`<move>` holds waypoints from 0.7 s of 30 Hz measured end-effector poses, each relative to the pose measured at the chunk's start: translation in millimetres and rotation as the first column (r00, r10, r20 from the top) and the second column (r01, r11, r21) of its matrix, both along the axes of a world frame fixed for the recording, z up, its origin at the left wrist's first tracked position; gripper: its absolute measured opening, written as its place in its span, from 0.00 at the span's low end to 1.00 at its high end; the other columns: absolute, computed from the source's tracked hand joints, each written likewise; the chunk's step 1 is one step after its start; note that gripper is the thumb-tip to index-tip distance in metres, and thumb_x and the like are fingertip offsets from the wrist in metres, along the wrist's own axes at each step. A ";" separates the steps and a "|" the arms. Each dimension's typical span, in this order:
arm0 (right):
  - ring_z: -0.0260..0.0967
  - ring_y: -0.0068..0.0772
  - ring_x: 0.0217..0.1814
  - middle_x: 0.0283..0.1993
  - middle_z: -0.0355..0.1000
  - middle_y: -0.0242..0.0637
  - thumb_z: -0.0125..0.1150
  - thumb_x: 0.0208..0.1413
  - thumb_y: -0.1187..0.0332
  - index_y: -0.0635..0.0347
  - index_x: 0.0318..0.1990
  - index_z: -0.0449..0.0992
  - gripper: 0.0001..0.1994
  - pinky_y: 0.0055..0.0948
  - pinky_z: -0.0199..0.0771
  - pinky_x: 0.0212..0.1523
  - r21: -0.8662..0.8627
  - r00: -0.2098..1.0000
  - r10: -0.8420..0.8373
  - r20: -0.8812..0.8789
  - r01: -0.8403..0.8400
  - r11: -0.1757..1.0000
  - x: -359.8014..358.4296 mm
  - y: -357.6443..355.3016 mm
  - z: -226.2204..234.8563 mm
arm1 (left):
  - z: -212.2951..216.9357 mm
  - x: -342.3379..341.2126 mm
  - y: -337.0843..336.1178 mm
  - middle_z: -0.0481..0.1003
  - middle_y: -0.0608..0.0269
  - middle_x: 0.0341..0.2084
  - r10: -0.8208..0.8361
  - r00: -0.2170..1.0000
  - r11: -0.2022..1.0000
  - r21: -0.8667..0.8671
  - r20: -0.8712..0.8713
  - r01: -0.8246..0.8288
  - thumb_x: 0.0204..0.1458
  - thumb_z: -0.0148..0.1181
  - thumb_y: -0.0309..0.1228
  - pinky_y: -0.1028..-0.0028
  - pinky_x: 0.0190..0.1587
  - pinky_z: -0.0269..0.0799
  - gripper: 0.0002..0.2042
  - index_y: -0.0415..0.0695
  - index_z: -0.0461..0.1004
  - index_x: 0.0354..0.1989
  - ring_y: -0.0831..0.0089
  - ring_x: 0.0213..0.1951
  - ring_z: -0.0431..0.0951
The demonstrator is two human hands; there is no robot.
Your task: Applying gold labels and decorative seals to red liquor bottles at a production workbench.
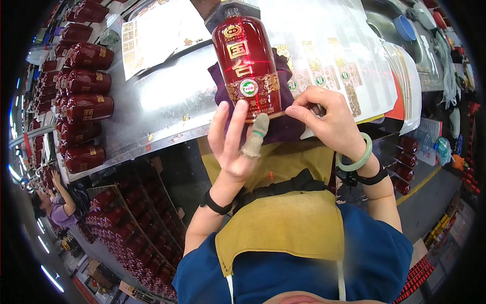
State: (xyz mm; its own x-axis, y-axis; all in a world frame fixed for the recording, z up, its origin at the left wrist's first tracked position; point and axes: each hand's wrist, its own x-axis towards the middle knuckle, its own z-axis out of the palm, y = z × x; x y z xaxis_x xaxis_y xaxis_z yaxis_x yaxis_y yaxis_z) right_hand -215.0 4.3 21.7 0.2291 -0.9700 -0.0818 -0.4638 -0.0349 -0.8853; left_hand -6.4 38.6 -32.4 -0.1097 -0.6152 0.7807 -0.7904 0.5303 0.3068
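A dark red glossy bottle [245,66] with gold markings and a gold-edged label lies on a purple cloth [283,126] on the steel table [167,96]. My left hand [230,139] rests its fingers against the bottle's base; one finger wears a grey fabric cot. My right hand [326,119] pinches at the lower right corner of the bottle's label, with a pale green bangle and a black band on its wrist. Both forearms come up over a mustard apron.
Several finished red bottles [83,96] lie in rows along the table's left side. Label sheets [334,55] cover the table's right. Crates of red bottles [136,238] stand on the floor below. Another person [55,205] works at the lower left.
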 end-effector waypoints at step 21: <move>0.67 0.31 0.24 0.26 0.74 0.40 0.71 0.57 0.66 0.68 0.33 0.82 0.11 0.31 0.66 0.29 0.039 0.999 -0.011 0.042 0.010 0.999 -1.1 0.4 -0.5 | -0.1 -2.9 1.1 0.77 0.50 0.57 -0.038 0.998 0.999 0.007 0.048 0.038 0.47 0.69 0.15 0.58 0.59 0.77 0.11 0.41 0.85 0.39 0.48 0.61 0.74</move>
